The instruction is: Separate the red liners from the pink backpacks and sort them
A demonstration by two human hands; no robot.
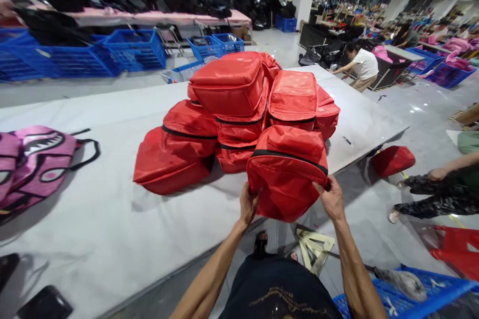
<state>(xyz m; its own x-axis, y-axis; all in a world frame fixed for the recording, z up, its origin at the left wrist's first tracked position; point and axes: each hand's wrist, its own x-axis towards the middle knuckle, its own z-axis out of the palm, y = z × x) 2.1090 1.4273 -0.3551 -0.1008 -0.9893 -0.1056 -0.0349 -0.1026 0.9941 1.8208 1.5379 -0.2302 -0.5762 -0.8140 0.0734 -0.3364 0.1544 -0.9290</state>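
A red backpack (pixel 286 174) with a black zipper across its upper part is held between my hands at the near edge of the table. My left hand (pixel 248 203) grips its left side, with the fingers partly behind the fabric. On the other side, my right hand (pixel 331 198) is closed on the edge near the zipper's end. Just behind it, more red bags (pixel 228 84) are stacked in a pile. One red bag (pixel 168 159) leans at the pile's left, and another (pixel 294 94) sits at its right.
The white table (pixel 93 219) carries a pink patterned backpack (pixel 45 164) at left and a small dark object (pixel 347 140) at right. A blue crate (pixel 419 294) stands at lower right. People work nearby, one in a white shirt (pixel 364 67). A red bag (pixel 392 160) hangs beyond the table's right edge.
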